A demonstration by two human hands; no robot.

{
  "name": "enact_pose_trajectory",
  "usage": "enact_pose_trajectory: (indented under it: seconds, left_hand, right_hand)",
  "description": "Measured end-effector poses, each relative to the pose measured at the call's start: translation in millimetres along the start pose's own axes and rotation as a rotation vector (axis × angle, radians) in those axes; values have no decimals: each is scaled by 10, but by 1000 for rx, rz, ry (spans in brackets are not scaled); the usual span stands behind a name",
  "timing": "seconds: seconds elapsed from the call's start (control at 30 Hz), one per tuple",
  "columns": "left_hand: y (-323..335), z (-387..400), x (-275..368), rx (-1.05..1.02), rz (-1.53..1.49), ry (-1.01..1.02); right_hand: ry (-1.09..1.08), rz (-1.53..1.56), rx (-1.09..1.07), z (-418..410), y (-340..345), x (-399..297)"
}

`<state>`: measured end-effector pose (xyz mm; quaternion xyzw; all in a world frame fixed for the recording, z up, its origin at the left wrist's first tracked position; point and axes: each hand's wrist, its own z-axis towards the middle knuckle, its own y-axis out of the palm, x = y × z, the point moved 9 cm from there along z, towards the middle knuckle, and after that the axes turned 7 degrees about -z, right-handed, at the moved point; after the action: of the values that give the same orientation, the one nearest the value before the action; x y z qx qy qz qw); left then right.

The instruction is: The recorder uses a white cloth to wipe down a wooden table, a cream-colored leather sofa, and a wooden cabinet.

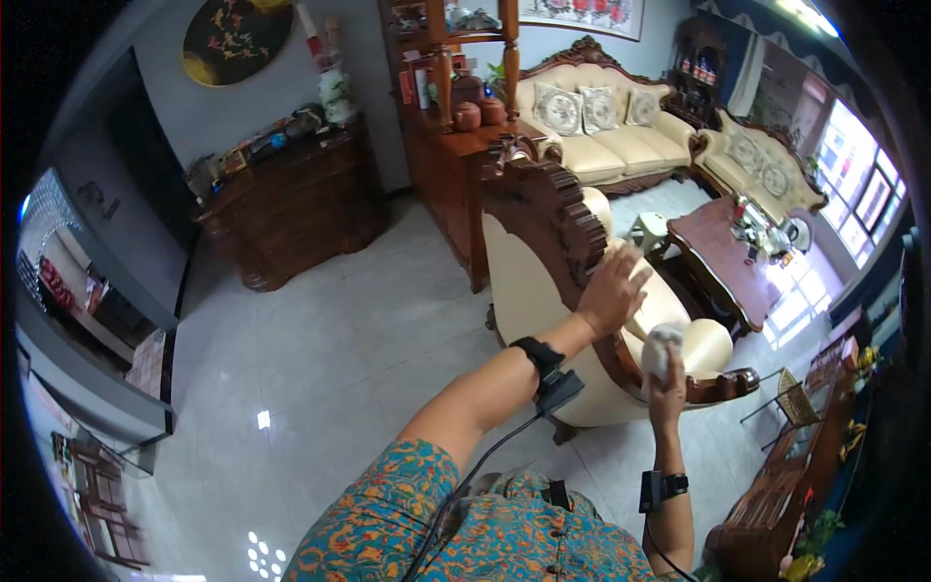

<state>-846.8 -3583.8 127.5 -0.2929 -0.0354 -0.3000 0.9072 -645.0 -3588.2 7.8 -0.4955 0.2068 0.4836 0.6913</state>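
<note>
Before me stands a cream sofa with a carved dark-wood crest rail, seen from behind. My left hand is at the top of its backrest, palm down with the fingers apart and nothing in it. Whether it rests on the wood or hovers just over it, I cannot tell. My right hand grips a bunched pale grey cloth near the sofa's rolled armrest. Part of the cloth is hidden by the fingers. Both wrists wear black straps with small cabled devices.
A wooden coffee table bearing several items stands beyond the sofa. Behind it are a larger cream sofa and a wooden display cabinet. A dark wooden sideboard is at left, and a wicker chair at right.
</note>
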Motion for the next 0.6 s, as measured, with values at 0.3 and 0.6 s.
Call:
enact_pose_trajectory:
  seconds: [0.3, 0.6]
  left_hand:
    - [-485, 88, -889, 17, 219, -189]
    - [-375, 73, -878, -32, 180, -207]
  right_hand:
    - [-285, -544, -43, -479, 276, -39]
    - [-238, -607, -41, -572, 378, -63]
